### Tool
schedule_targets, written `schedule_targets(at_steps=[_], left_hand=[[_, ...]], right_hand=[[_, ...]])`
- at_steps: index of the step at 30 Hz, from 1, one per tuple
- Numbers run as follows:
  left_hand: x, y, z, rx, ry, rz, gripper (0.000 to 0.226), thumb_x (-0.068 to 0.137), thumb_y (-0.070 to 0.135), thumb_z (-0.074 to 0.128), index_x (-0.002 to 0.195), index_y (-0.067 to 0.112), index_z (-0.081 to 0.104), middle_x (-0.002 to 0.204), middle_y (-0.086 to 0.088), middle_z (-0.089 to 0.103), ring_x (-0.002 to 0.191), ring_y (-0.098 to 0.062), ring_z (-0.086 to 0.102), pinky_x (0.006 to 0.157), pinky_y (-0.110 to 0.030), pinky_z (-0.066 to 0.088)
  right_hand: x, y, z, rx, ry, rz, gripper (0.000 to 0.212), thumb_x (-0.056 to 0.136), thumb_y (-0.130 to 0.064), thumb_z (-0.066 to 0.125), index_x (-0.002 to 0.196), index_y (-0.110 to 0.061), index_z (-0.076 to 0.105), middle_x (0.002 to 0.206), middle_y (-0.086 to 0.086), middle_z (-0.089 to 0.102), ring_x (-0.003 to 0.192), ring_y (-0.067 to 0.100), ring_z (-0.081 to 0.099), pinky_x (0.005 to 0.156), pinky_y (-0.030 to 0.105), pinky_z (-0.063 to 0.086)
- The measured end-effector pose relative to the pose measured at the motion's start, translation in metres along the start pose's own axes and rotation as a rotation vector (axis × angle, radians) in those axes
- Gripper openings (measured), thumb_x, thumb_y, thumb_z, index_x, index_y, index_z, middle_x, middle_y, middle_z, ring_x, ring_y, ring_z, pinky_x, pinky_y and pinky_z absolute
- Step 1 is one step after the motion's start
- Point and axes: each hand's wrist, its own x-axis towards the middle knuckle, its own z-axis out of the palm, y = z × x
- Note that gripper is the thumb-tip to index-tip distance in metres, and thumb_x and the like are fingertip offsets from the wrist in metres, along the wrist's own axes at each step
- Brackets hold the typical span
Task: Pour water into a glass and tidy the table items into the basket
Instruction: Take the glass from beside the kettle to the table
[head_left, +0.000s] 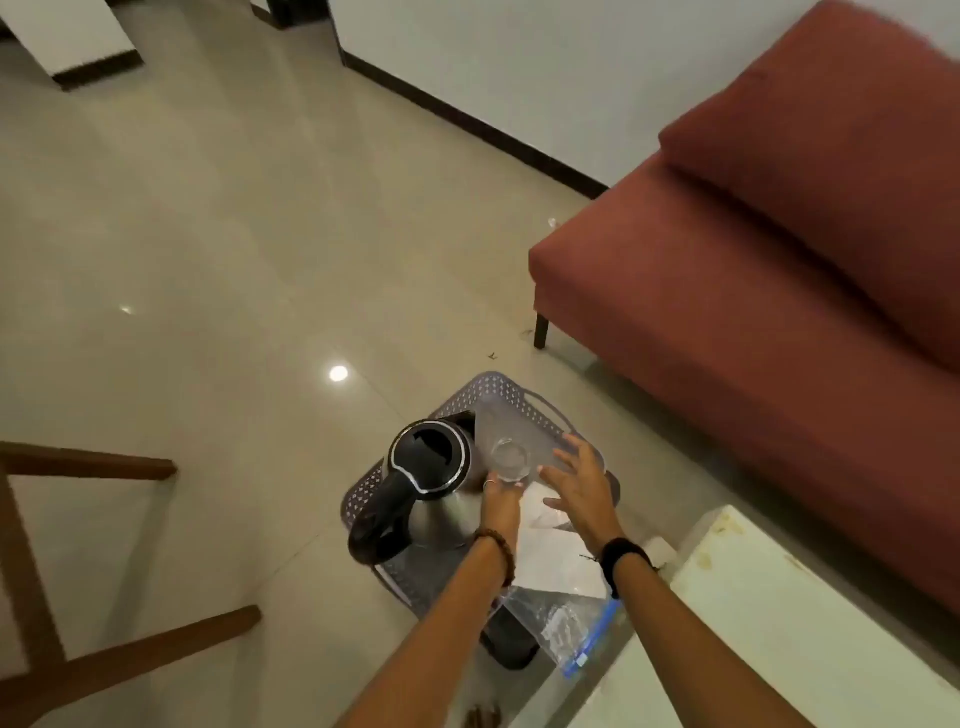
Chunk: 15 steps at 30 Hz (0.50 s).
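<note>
A grey perforated basket (496, 388) stands on the floor beside the table. A steel kettle (427, 483) with a black lid and handle stands upright in its left half. My left hand (501, 501) grips a clear glass (510, 460) low inside the basket, right of the kettle. Fingers spread, my right hand (579, 480) hovers just right of the glass and holds nothing. White paper (553, 558) and a clear zip bag (563, 626) with a blue strip lie in the basket's near part, under my forearms.
A white table (810, 613) fills the lower right corner. A red sofa (753, 270) stands behind the basket at right. Wooden chair legs (93, 545) are at left. Glossy tiled floor lies all around.
</note>
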Motion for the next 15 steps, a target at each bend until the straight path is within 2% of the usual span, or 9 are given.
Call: schedule_targets(at_steps=[2,5,8,11,12,13,15], left_hand=[[0.03,-0.012,0.009,0.008,0.005,-0.012,0.053,0.091,0.001,0.044,0.14,0.008,0.024,0.141,-0.013,0.041,0.127,-0.026,0.04,0.108,-0.038,0.032],[0.057,-0.031,0.017,-0.004,0.032,-0.015,0.068,0.094,0.006,0.041,0.146,0.019,-0.001,0.153,-0.009,0.019,0.139,-0.026,0.024,0.115,-0.043,0.022],[0.064,-0.047,0.024,-0.035,0.105,0.07,0.066,0.095,0.007,0.038,0.145,0.025,0.0,0.155,-0.004,0.016,0.139,-0.022,0.023,0.115,-0.042,0.024],[0.068,-0.062,0.021,-0.063,0.152,0.138,0.059,0.096,0.008,0.036,0.145,0.027,0.008,0.154,-0.002,0.019,0.139,-0.019,0.025,0.114,-0.042,0.026],[0.068,-0.065,0.02,-0.061,0.168,0.156,0.057,0.096,0.011,0.037,0.145,0.027,0.012,0.153,-0.001,0.022,0.138,-0.018,0.027,0.114,-0.042,0.027],[0.066,-0.067,0.019,-0.058,0.186,0.169,0.055,0.096,0.013,0.037,0.144,0.027,0.015,0.152,0.0,0.024,0.137,-0.017,0.029,0.114,-0.04,0.028],[0.061,-0.069,0.017,-0.095,0.206,0.189,0.05,0.096,0.015,0.038,0.143,0.024,0.022,0.15,0.001,0.029,0.136,-0.015,0.032,0.113,-0.037,0.03]], right_hand=[[0.028,0.014,0.008,0.041,0.022,0.008,0.057,0.089,-0.012,0.058,0.138,-0.02,0.029,0.146,0.014,0.035,0.123,0.03,0.046,0.085,0.043,0.049],[0.061,0.034,0.015,0.089,0.058,0.048,0.061,0.088,-0.013,0.06,0.14,-0.02,0.029,0.148,0.013,0.032,0.126,0.029,0.043,0.086,0.044,0.051],[0.084,0.056,0.022,0.06,0.114,0.038,0.054,0.088,-0.013,0.059,0.138,-0.017,0.038,0.145,0.014,0.039,0.127,0.024,0.044,0.085,0.035,0.054],[0.09,0.072,0.028,0.01,0.189,-0.049,0.042,0.089,-0.008,0.056,0.13,-0.009,0.049,0.135,0.016,0.051,0.111,0.013,0.05,0.069,0.008,0.051],[0.089,0.074,0.03,0.021,0.211,-0.058,0.041,0.088,-0.007,0.056,0.129,-0.007,0.05,0.132,0.016,0.054,0.109,0.013,0.051,0.068,0.009,0.052],[0.088,0.075,0.03,0.038,0.232,-0.066,0.041,0.088,-0.006,0.057,0.128,-0.006,0.051,0.13,0.017,0.055,0.11,0.016,0.054,0.074,0.016,0.055],[0.08,0.072,0.029,0.088,0.246,-0.075,0.04,0.087,-0.004,0.057,0.127,-0.005,0.052,0.127,0.017,0.059,0.113,0.025,0.058,0.087,0.042,0.055]])
